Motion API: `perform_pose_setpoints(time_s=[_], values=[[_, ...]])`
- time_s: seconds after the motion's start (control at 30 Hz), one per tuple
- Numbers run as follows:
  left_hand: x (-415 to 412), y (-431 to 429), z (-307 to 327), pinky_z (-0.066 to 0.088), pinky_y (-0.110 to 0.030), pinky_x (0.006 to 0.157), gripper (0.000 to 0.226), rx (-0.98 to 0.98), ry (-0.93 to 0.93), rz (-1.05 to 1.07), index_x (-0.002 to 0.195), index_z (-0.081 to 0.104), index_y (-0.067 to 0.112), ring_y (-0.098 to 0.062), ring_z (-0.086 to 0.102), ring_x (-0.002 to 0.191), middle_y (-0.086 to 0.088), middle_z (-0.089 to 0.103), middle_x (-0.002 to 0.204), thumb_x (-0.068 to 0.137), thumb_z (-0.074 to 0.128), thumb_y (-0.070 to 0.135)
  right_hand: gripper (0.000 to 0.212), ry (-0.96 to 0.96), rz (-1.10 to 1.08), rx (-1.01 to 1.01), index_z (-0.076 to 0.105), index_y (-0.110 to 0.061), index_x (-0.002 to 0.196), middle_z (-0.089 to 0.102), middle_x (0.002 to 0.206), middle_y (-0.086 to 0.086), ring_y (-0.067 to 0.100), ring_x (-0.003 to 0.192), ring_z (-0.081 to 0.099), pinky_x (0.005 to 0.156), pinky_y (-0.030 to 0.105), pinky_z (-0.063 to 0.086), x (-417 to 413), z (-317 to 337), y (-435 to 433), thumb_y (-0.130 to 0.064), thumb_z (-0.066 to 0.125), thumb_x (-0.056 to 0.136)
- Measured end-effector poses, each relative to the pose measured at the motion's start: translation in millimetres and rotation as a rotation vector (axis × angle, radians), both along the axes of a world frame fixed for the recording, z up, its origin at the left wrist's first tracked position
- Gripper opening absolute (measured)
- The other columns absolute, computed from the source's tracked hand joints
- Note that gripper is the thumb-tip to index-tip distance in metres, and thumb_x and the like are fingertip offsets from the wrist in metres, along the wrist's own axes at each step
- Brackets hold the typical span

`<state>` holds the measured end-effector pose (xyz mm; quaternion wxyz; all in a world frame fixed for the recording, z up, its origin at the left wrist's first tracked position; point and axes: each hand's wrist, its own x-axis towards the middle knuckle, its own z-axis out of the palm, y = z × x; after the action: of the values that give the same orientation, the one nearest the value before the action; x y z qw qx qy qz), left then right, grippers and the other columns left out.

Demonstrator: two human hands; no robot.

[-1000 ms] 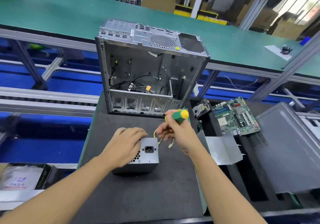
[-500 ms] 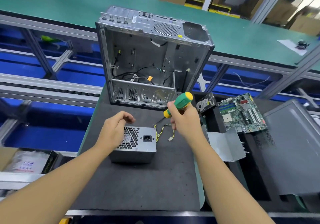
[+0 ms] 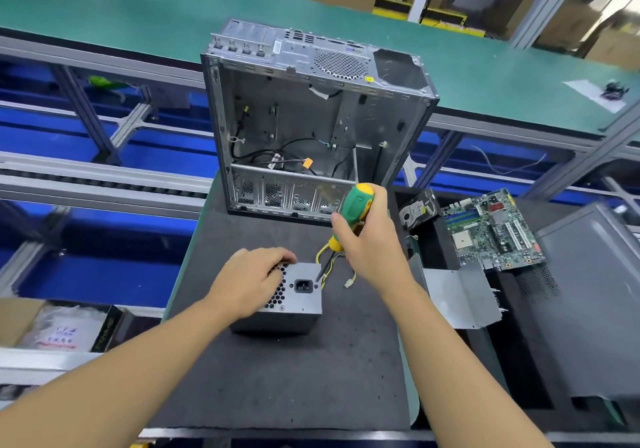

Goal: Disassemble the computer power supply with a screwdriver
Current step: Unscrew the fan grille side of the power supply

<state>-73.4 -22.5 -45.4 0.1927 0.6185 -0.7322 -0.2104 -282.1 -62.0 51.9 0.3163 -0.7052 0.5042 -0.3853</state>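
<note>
Your power supply point(image 3: 299, 297) is already out of the computer case point(image 3: 311, 125) and sits on the dark mat of the tabletop point(image 3: 277, 378), just in front of the case, with the socket face turned up. Its yellow and black cables point(image 3: 323, 253) trail off the far right side.

Your left hand point(image 3: 249, 285) steadies it from above, the fingers point(image 3: 280, 260) bent over the vent grille and the far edge, holding the box down. Your right hand point(image 3: 372, 243) is wrapped around the green and yellow handle of the screwdriver point(image 3: 356, 205), and the tip sits at the top right corner of the socket face, where a screw seems to be.

By my reading, you are at the start of the real work. The housing looks fully closed, with no cover lifted and no loose screws that I can make out. Whether this screw has begun to turn cannot be told. Still ahead are the housing screws, then lifting the cover and freeing what is inside.

The motherboard point(image 3: 491, 229), a drive point(image 3: 417, 208) and a grey side panel point(image 3: 588, 291) lie to your right.
</note>
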Motion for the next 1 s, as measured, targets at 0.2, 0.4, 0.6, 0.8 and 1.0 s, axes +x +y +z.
perform_pose_setpoints(time_s=[0.2,0.4,0.6,0.8,1.0], values=[[-8.8,2.5,-1.1,0.038,-0.036,0.093,0.051,-0.061,-0.311,-0.134,0.139,0.039,0.045,-0.010,0.055,0.108,0.021,0.058,0.127,0.092,0.030,0.062,0.029,-0.016,0.018,-0.008,0.034,-0.040,0.106,0.061,0.078,-0.026,0.002,0.059,0.061,0.051,0.011,0.043,-3.4,-6.6,6.2,-0.035,0.059,0.093],[-9.7,6.5,4.0,0.037,-0.035,0.100,0.065,-0.085,-0.316,-0.242,0.141,0.031,0.058,-0.006,0.052,0.111,0.027,0.046,0.133,0.080,0.038,0.077,0.031,-0.062,0.018,0.008,0.034,-0.049,0.101,0.061,0.082,-0.024,0.006,0.064,0.068,0.054,0.019,0.049,-3.0,-8.0,7.8,-0.037,0.060,0.093],[-10.3,7.0,1.6,0.038,-0.034,0.097,0.066,-0.081,-0.304,-0.241,0.139,0.029,0.061,-0.007,0.053,0.111,0.028,0.046,0.134,0.077,0.040,0.078,0.030,-0.041,0.029,0.033,0.033,-0.048,0.104,0.061,0.084,-0.025,0.006,0.066,0.069,0.057,0.020,0.049,-4.7,-12.9,9.3,-0.037,0.059,0.094],[-9.7,4.9,-1.6,0.039,-0.033,0.094,0.067,-0.077,-0.321,-0.228,0.140,0.030,0.061,-0.007,0.053,0.112,0.027,0.046,0.134,0.077,0.037,0.081,0.034,0.036,0.045,-0.007,0.033,-0.039,0.114,0.059,0.083,-0.030,-0.003,0.067,0.064,0.056,0.012,0.045,-3.9,-10.9,11.4,-0.036,0.061,0.093],[-8.9,3.2,-2.6,0.037,-0.031,0.092,0.068,-0.083,-0.320,-0.223,0.141,0.031,0.061,-0.007,0.053,0.111,0.028,0.047,0.133,0.076,0.035,0.083,0.036,0.050,0.087,0.043,0.034,-0.035,0.118,0.063,0.080,-0.011,0.008,0.059,0.064,0.062,0.042,0.054,-6.5,-8.5,11.1,-0.034,0.061,0.094]])
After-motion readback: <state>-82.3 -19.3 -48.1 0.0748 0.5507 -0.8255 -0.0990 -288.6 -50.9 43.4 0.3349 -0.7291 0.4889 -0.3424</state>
